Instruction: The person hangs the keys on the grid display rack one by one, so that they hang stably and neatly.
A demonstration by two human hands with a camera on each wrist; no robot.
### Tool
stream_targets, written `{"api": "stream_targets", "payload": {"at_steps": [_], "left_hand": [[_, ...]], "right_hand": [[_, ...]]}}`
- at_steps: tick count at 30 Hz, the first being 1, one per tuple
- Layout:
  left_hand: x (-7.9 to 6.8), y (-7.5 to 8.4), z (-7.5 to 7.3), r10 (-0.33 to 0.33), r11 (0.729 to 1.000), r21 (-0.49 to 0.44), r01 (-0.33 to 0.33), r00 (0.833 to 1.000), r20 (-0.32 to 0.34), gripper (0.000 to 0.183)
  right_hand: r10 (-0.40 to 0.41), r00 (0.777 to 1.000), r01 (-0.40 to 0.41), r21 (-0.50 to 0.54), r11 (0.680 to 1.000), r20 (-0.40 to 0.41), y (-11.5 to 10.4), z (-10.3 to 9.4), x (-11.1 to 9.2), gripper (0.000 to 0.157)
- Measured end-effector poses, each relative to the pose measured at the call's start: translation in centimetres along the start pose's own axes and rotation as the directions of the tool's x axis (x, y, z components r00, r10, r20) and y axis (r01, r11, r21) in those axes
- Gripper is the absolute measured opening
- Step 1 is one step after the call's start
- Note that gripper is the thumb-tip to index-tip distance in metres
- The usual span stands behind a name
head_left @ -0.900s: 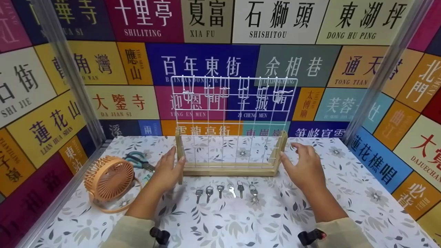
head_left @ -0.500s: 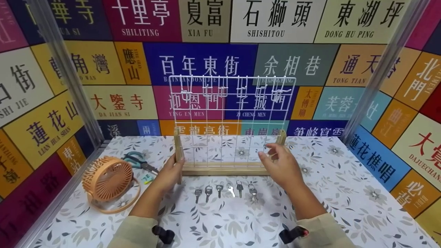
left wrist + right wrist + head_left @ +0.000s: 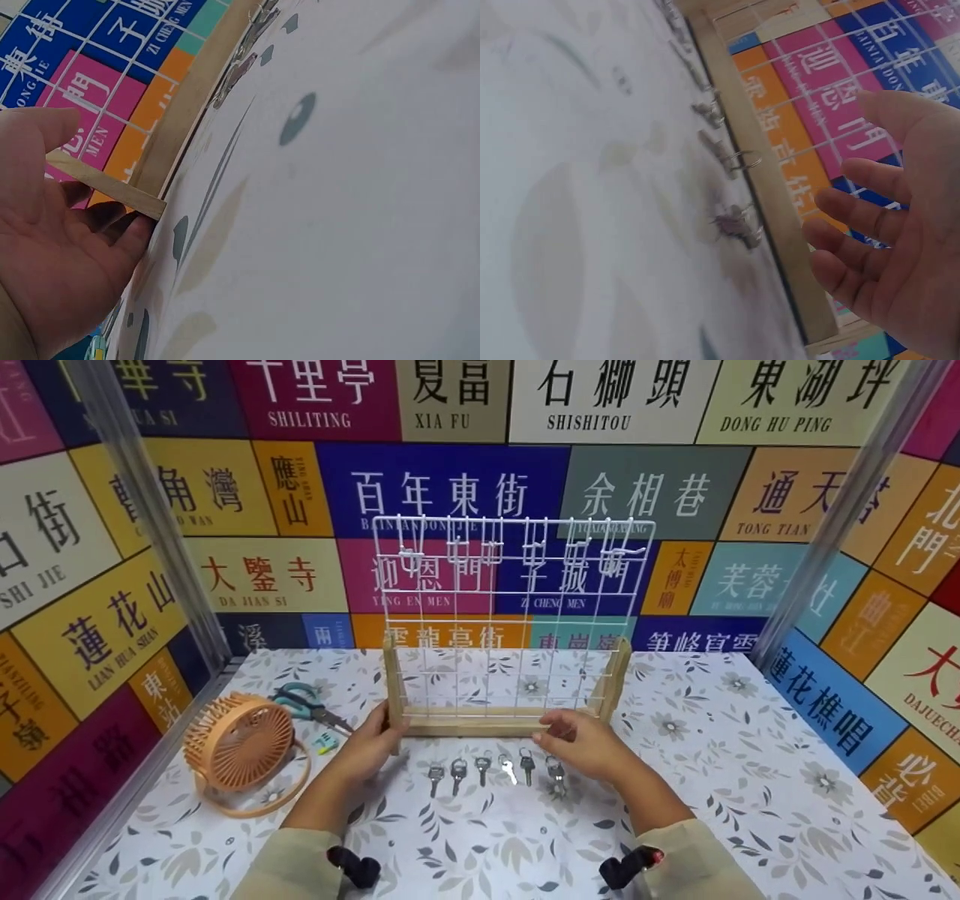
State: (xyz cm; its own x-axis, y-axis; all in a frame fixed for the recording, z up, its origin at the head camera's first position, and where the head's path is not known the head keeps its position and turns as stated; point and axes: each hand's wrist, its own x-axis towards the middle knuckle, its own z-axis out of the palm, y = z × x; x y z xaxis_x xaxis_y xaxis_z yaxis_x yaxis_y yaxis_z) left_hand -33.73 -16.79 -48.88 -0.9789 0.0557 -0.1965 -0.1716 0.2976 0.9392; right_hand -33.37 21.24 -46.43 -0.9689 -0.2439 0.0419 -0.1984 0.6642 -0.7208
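A white wire grid rack (image 3: 510,593) stands upright in a wooden base (image 3: 472,728), with several white hooks (image 3: 411,556) hung along its upper part. My left hand (image 3: 375,744) holds the base's left side piece; in the left wrist view, its thumb is above the wooden piece (image 3: 112,184) and its fingers curl beneath. My right hand (image 3: 589,746) hovers before the base's right half, fingers loosely bent and holding nothing, as the right wrist view also shows. Several keys with rings (image 3: 508,770) lie in a row on the table, just in front of the base.
An orange fan (image 3: 244,746) stands on the table at the left. Behind it lie pliers with teal handles (image 3: 292,701), with a small green and yellow item (image 3: 326,742) nearby. Walls printed with colourful signs (image 3: 450,487) enclose the floral-covered table (image 3: 480,847).
My right hand has come from beside the rack's right post, inward and down to the front of the base. The left hand stays at the left side piece. The keys lie unmoved.
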Motion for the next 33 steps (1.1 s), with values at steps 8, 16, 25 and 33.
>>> {"api": "stream_targets", "payload": {"at_steps": [8, 16, 25, 33], "left_hand": [[0.2, -0.6, 0.5, 0.033, 0.994, -0.104, -0.033, 0.999, 0.004, 0.076], [0.4, -0.7, 0.4, -0.031, 0.989, -0.145, 0.032, 0.999, 0.015, 0.07], [-0.1, -0.4, 0.5, -0.101, 0.973, -0.214, 0.091, 0.994, -0.039, 0.066], [-0.1, 0.6, 1.6, -0.171, 0.933, -0.338, 0.125, 0.979, -0.11, 0.057]], "right_hand": [[0.011, 1.0, -0.013, 0.107, 0.994, 0.019, 1.8, 0.6, 0.1, 0.041], [0.062, 0.996, -0.078, 0.271, 0.96, 0.07, 3.1, 0.6, 0.3, 0.038], [0.022, 0.995, -0.045, 0.237, 0.97, 0.1, 4.2, 0.7, 0.7, 0.037], [0.022, 0.993, -0.039, 0.155, 0.987, 0.115, 4.3, 0.5, 0.6, 0.042]]}}
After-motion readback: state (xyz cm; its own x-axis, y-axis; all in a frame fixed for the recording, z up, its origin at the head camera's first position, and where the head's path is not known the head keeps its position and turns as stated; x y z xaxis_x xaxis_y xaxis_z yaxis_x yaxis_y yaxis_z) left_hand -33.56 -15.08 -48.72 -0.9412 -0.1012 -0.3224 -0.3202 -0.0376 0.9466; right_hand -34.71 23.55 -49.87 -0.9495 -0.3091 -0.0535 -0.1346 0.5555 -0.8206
